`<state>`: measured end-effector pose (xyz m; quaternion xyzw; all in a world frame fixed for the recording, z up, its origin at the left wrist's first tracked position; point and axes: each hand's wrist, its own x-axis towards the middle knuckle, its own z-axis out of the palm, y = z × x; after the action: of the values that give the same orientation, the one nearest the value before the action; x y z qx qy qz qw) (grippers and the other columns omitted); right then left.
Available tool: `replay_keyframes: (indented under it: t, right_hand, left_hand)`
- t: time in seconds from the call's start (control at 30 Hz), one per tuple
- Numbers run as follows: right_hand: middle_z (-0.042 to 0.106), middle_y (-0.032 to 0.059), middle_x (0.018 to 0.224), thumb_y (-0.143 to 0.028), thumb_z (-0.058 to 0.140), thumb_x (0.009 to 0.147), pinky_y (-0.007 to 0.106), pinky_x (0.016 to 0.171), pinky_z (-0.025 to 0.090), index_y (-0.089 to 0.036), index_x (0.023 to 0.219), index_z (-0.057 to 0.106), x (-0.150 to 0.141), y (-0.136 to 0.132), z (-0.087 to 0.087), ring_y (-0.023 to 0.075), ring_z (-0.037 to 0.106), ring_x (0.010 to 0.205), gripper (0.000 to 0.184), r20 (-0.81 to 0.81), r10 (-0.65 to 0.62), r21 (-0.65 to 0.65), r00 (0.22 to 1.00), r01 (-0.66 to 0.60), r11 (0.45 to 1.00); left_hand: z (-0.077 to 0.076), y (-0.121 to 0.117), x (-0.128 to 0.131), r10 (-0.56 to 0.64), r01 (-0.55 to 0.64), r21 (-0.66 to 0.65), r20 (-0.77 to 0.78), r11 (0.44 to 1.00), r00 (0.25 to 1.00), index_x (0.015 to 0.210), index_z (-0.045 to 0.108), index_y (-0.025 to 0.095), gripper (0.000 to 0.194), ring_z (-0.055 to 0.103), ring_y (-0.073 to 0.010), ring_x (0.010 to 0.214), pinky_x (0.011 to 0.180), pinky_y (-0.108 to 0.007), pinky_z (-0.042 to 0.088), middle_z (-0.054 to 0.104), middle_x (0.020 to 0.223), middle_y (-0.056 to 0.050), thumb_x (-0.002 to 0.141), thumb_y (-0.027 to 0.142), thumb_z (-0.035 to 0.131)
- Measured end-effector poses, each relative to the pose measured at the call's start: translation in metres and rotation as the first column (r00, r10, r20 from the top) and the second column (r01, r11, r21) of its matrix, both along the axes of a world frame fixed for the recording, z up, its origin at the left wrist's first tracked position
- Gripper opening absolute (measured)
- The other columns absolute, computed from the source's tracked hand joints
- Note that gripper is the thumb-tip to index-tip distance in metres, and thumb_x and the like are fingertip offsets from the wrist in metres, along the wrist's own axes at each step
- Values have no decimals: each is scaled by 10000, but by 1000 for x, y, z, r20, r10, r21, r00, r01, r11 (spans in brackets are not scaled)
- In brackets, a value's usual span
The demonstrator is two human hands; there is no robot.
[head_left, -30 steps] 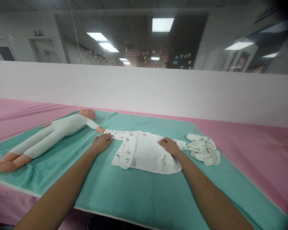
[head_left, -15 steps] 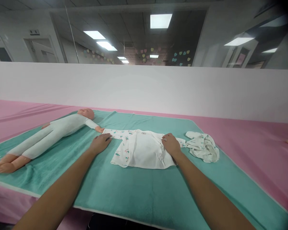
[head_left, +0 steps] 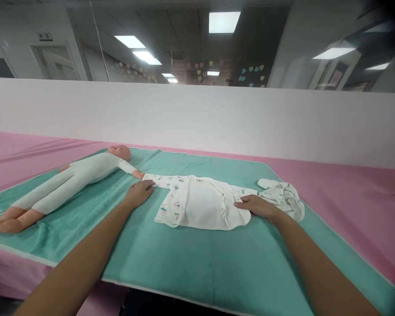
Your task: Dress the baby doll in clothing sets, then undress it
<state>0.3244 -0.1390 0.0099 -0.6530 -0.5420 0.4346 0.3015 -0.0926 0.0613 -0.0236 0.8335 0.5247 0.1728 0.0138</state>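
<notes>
Outward from the left grip point(head_left: 140, 193) lies a doll point(head_left: 91, 169); that grip stays loosely flat on the sleeve point(head_left: 164, 181) of a white shirt point(head_left: 200, 202), spread across to the right grip point(head_left: 259, 207), shifted from its chest and now pinching its side edge; crumpled cloth point(head_left: 288, 197) sits just beyond.

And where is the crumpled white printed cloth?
In the head view, the crumpled cloth lies toward the right, on the green fabric towel, just beyond the right hand.

Heart stickers point(head_left: 261, 67) and lit ceiling panels point(head_left: 224, 22) show above a white wall point(head_left: 197, 118).
</notes>
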Motion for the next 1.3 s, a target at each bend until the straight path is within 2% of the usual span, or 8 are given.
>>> replay_keyframes:
  t: [0.2,0.47,0.7,0.9,1.03,1.17,1.23,1.3]
  right_hand:
    - [632,101,1056,-383,665,730,249,719,495,-175,1043,616,0,-6,8,198,593,913,379,-444,-80,81,892,129,988]
    - [652,108,1012,-335,645,759,249,680,495,-134,1078,617,15,-7,-1,186,612,850,378,-530,34,91,847,17,996]
    - [650,92,1007,-294,621,780,249,709,490,-159,1085,600,5,-4,-3,184,606,906,334,-619,72,159,782,35,987]
    - [628,75,966,-369,652,755,271,729,496,-157,972,607,2,-10,1,166,596,847,307,-441,135,-16,887,-159,987]
    - [563,8,695,-504,625,739,244,545,430,-172,772,559,17,-13,4,121,518,608,340,-155,143,-98,977,-160,982]
    - [431,-31,547,-622,517,756,249,509,327,-188,609,460,19,-5,-4,94,369,500,462,256,-95,153,962,56,987]
    - [481,-17,599,-627,489,767,265,554,352,-198,631,478,7,2,-8,116,420,552,450,379,-258,329,889,131,935]
    - [577,0,760,-594,473,796,283,658,406,-219,743,540,-12,6,-8,149,516,700,385,398,-299,447,867,101,889]
  left_hand:
    - [-1,2,0,-4,4,-17,12,1000,1000,1148,569,265,391,432,-231,1220,990,-381,347,522,1305,17,865,423,351]
    - [2,-1,0,6,-5,-27,19,1000,1000,1141,570,260,390,453,-234,1201,963,-383,373,544,1276,6,857,417,354]
    - [3,0,0,-12,13,-29,32,999,999,1145,578,257,398,461,-233,1195,958,-361,382,543,1279,8,847,416,367]
    - [1,0,-1,-3,4,-29,50,1000,999,1139,584,250,398,463,-231,1192,972,-356,375,545,1277,3,844,415,372]
    - [0,1,-1,-8,10,-33,63,999,998,1133,588,248,393,461,-229,1191,979,-341,368,546,1276,2,840,407,380]
    - [2,0,-1,-10,13,-42,68,999,998,1129,590,253,390,468,-228,1181,978,-334,370,560,1258,4,837,408,382]
    - [3,-1,0,-15,17,-36,65,999,998,1128,591,250,394,468,-229,1182,974,-337,375,558,1260,3,837,412,381]
    - [3,-2,0,-13,15,-32,61,999,998,1128,592,251,393,469,-233,1183,966,-345,381,555,1265,2,837,409,382]
